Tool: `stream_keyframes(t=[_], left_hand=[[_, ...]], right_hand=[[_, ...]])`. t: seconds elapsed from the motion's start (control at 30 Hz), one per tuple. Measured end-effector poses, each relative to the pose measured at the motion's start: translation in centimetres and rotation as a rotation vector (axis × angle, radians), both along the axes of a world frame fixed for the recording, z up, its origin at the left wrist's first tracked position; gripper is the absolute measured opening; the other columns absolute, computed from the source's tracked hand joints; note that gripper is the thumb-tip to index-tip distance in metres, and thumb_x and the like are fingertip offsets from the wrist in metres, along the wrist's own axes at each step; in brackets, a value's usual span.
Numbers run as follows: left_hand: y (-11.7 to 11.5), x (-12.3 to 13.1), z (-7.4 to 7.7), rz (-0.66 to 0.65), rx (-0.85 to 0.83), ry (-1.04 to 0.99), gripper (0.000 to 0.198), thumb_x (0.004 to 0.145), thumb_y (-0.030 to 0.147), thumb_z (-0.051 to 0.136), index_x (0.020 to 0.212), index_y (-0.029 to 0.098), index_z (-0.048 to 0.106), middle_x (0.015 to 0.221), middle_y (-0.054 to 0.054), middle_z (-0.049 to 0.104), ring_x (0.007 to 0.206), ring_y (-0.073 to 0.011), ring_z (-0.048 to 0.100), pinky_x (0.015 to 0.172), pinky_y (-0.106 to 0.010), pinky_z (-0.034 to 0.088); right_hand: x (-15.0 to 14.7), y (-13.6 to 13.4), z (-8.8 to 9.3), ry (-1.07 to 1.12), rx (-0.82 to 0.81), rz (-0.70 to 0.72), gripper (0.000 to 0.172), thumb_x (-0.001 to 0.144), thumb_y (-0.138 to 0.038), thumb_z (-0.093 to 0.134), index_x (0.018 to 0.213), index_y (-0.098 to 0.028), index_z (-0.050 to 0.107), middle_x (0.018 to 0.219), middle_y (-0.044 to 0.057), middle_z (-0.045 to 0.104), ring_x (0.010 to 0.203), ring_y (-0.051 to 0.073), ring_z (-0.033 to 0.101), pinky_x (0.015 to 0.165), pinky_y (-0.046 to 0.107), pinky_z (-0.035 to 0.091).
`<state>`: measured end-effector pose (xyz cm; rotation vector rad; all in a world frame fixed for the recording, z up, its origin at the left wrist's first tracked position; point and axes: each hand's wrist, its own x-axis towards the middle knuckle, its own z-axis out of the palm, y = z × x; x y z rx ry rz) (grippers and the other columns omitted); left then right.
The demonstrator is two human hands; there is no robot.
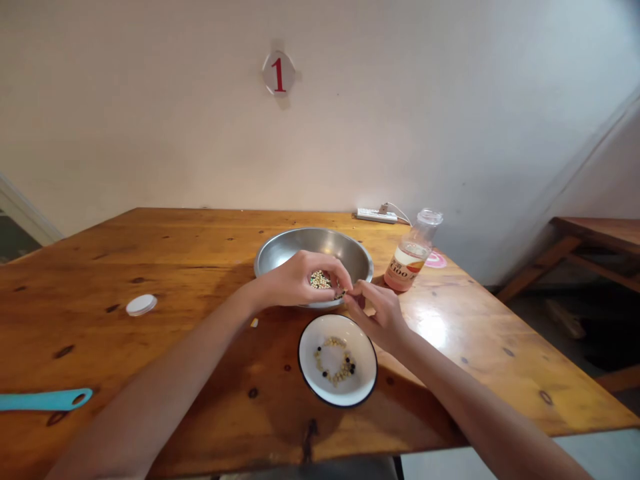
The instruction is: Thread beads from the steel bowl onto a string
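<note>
Fingers (333, 267) of left hand (295, 280) curled around pale beans (320, 281); right hand's fingers (361, 297) pinching dark bean (341, 294) over steel bowl (305, 244).

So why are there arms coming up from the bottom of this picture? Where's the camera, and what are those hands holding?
This picture comes from a camera worn on a person's head, looking down, so those arms are the person's own. The left hand holds a little pile of pale beans over a steel bowl, and the right hand reaches in beside them. Below sits a white dish with more pale and black beans. A bottle stands on the wooden table.
</note>
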<state>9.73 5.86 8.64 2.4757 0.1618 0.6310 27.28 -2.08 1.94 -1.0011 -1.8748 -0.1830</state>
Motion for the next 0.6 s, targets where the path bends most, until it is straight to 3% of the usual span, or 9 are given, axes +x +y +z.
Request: stream_keyframes(t=[0.23,0.6], left_hand=[[0.04,0.15,-0.25,0.033,-0.117,-0.01,0.01,0.083,0.021,0.058,0.088,0.017,0.066,0.085,0.0,0.067,0.079,-0.01,0.06,0.072,-0.02,0.044],[-0.44,0.77,-0.77,0.065,-0.147,-0.064,0.007,0.074,0.012,0.059,0.08,0.016,0.059,0.079,0.001,0.064,0.075,-0.0103,0.059,0.07,-0.022,0.045]], right_hand=[[-0.14,-0.08,0.08,-0.005,0.029,-0.035,0.015,0.085,-0.018,0.053,0.07,-0.019,0.051,0.052,-0.003,0.053,0.044,0.009,0.049,0.045,0.018,0.038],[-0.07,-0.09,-0.15,0.016,-0.006,-0.062,0.015,0.086,-0.023,0.053,0.072,-0.019,0.054,0.052,-0.002,0.057,0.043,0.008,0.05,0.044,0.018,0.038]])
